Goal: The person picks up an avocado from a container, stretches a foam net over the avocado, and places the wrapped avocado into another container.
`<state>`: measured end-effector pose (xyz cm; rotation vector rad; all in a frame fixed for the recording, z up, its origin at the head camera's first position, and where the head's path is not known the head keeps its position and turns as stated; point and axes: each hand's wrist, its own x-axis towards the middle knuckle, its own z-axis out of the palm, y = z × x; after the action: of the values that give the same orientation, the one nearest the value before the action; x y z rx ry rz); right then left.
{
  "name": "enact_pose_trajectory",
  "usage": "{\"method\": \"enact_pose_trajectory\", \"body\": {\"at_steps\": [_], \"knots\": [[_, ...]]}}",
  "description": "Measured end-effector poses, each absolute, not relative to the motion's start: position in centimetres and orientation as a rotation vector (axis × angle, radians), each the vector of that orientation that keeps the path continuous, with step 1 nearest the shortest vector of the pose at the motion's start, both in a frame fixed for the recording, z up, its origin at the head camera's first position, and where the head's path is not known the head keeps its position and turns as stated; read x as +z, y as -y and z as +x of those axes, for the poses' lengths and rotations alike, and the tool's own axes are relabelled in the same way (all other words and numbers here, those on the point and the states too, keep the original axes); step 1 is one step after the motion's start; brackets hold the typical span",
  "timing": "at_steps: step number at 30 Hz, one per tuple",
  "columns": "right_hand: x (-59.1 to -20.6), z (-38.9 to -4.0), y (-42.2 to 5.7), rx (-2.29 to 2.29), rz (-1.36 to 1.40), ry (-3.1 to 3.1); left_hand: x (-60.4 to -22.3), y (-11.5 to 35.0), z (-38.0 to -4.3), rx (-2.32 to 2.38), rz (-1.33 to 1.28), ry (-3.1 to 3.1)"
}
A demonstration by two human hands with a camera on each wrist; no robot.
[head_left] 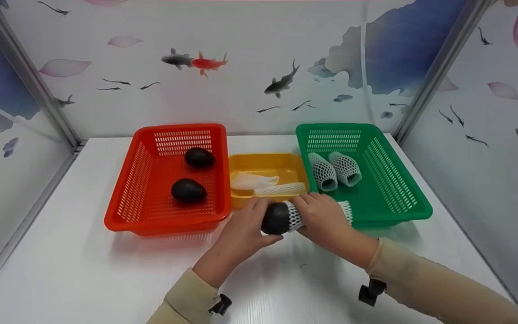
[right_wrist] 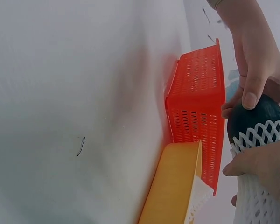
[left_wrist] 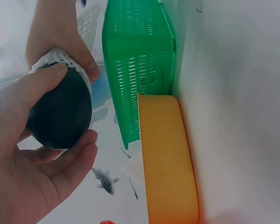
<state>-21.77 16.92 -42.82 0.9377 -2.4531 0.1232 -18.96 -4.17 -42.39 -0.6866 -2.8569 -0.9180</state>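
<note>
A dark avocado (head_left: 275,219) is held partly inside a white foam net sleeve (head_left: 293,216) above the tabletop (head_left: 286,283). The left hand (head_left: 244,226) grips its bare end, the right hand (head_left: 323,219) the sleeve. Beyond, a yellow tray (head_left: 265,157) sits between a red basket (head_left: 160,224) with two avocados (head_left: 189,191) and a green basket (head_left: 403,182) with two sleeves (head_left: 323,171).

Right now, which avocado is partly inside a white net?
The avocado in the left grip: a foam net sleeve covers one end. The near avocado and far avocado in the red basket are bare.
</note>
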Motion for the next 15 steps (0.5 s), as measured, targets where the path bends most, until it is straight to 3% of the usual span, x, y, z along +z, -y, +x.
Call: {"method": "enact_pose_trajectory", "body": {"at_steps": [15], "knots": [[-42.8,-21.7,-15.7,0.128,0.928,2.462,-42.0,3.4,-18.7,-0.803,-0.623,2.847]]}}
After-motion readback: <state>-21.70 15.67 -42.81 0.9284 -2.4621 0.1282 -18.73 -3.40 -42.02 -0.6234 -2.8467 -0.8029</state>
